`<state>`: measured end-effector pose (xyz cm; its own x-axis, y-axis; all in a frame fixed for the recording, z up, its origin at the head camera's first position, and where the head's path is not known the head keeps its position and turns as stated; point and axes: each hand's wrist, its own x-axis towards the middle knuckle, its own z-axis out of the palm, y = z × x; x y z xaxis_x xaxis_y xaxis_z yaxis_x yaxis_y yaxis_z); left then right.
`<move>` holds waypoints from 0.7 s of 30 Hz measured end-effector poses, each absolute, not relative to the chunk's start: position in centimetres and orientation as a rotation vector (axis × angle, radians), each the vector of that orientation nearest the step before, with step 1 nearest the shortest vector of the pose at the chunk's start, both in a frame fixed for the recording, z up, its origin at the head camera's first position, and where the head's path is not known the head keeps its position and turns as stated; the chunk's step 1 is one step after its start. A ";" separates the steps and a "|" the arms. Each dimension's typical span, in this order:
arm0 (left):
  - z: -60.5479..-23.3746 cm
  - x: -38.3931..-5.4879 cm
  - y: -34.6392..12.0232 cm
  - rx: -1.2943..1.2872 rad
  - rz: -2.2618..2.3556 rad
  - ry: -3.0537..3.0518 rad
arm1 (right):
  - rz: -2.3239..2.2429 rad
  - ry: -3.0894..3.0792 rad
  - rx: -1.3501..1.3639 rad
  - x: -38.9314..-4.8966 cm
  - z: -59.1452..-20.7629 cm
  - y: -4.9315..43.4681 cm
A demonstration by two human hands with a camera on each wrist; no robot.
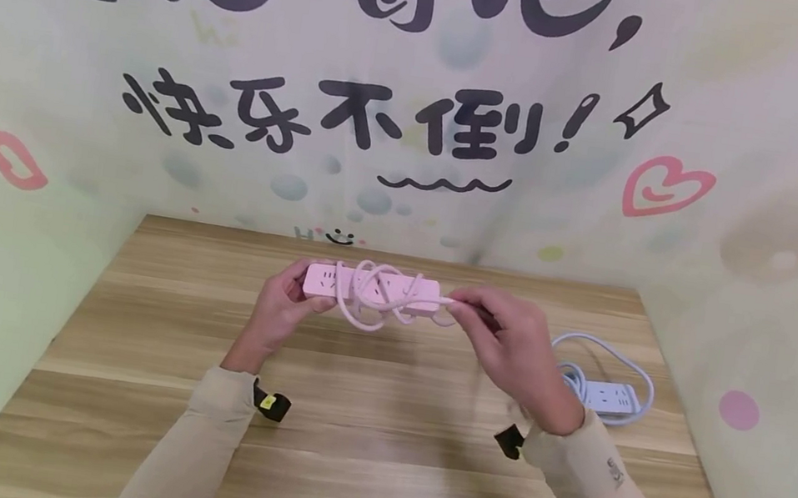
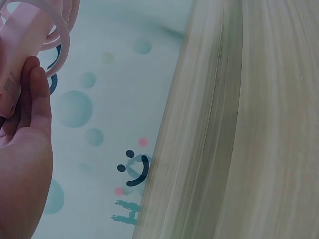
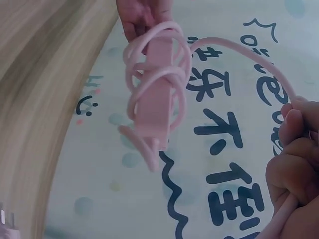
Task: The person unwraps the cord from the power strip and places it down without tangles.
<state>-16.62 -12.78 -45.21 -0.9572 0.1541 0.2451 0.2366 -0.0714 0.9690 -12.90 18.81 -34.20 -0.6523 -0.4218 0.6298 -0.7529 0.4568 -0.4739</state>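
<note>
A pink power strip is held up above the wooden table, its pink cord looped loosely around its body. My left hand grips the strip's left end, thumb in front and fingers behind. In the left wrist view, the fingers lie along the strip's side. My right hand pinches the cord just off the strip's right end. From the right wrist view, a length of cord arcs from the loops to the right hand's fingertips, and more cord passes below its curled fingers.
On the table at the right lies a light blue power strip with its own coiled cord, partly behind the right forearm. A printed wall rises at the table's back edge. In the right wrist view, plug prongs show at lower left.
</note>
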 end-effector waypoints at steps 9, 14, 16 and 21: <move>-45.5 -16.3 -12.9 -0.447 -2.213 -2.124 | 1.003 -2.191 0.959 -14.4 -32.5 17.7; -45.8 -16.2 -13.1 -0.407 -2.195 -2.137 | 0.969 -2.148 0.965 -15.6 -31.4 17.0; -45.8 -16.1 -13.2 -0.409 -2.194 -2.139 | 0.978 -2.135 0.953 -16.2 -31.2 16.9; -45.7 -16.0 -13.3 -0.430 -2.218 -2.127 | 0.981 -2.154 0.869 -17.5 -30.9 17.5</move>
<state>-15.99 -13.28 -45.68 -0.9609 0.1625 0.2244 0.2174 -0.0599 0.9743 -17.49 17.52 -30.93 -0.5983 -0.3079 0.7397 -0.7601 0.5103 -0.4024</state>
